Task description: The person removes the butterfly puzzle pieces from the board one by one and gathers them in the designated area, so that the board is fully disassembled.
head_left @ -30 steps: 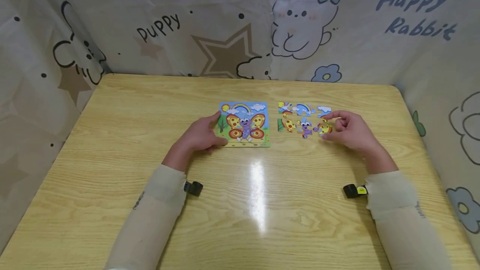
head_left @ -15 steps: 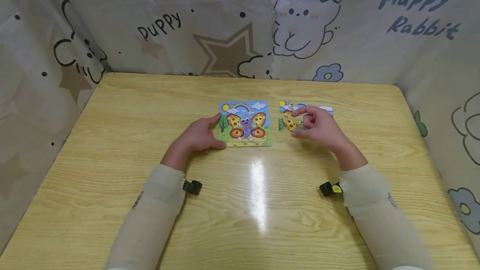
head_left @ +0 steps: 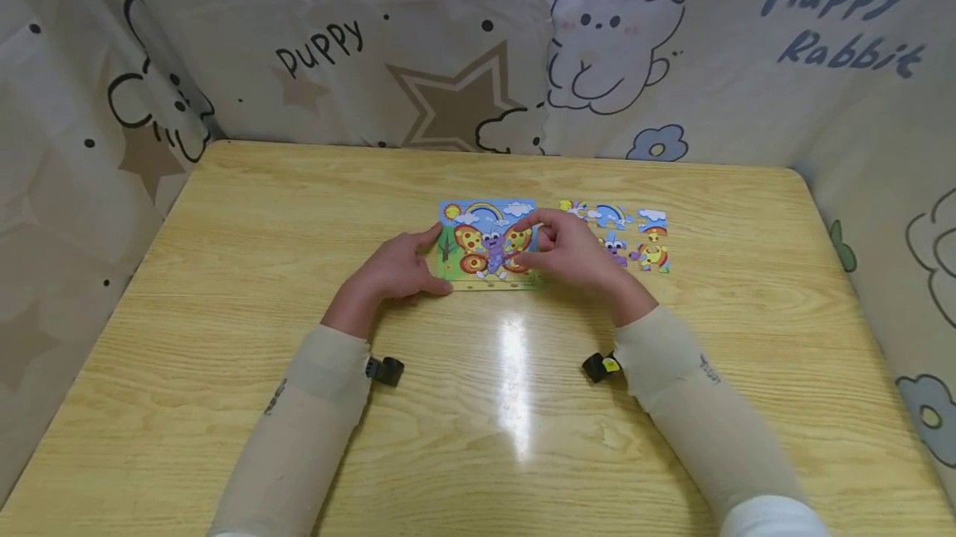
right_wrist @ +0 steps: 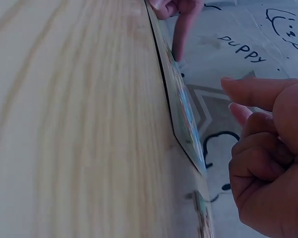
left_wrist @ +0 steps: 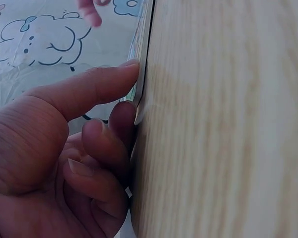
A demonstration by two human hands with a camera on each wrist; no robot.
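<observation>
A butterfly jigsaw puzzle board [head_left: 490,248] lies flat on the table, its picture showing a sun, a rainbow and clouds. My left hand [head_left: 396,267] holds it at the left side, thumb at the front corner and index finger farther back. In the left wrist view, the thumb of that left hand [left_wrist: 64,134] rests on the board's edge. Over the board's right part hovers my right hand [head_left: 571,251], thumb and index finger apart. The right wrist view shows nothing between the fingers of this right hand [right_wrist: 268,144], other fingers curled in. It hides some of the board.
Right of the board, several loose puzzle pieces [head_left: 653,256] lie in two rows, partly behind my right hand. The wooden table [head_left: 478,404] meets a printed cloth backdrop [head_left: 448,39] at its far edge. Cameras sit at both wrists.
My right hand has moved left from the loose pieces' right end, across them, to the board's right part. The left hand stays at the board's left side.
</observation>
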